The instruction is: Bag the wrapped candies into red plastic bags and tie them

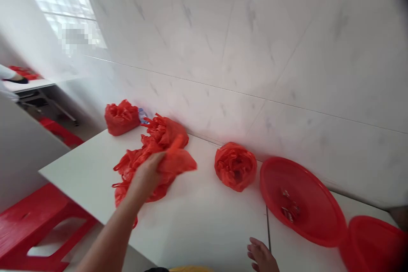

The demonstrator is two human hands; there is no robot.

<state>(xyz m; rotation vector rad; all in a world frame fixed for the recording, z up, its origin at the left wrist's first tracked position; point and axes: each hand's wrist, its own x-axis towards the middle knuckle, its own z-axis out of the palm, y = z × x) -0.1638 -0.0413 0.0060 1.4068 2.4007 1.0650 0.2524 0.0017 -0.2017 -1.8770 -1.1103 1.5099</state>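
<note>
While my left hand (147, 174) grips a red bag (180, 162) over the red bag pile (132, 161) on the white table (207, 225), my right hand (264, 257) holds nothing, fingers half-curled, near the table seam (268, 229). Bundled bag (236, 165) and red basin (318, 206) sit by the wall (197, 29).

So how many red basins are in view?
2: one wide basin near the wall, and another basin beside it at the lower right, partly cut off. More could lie beyond the picture's edge.
</note>
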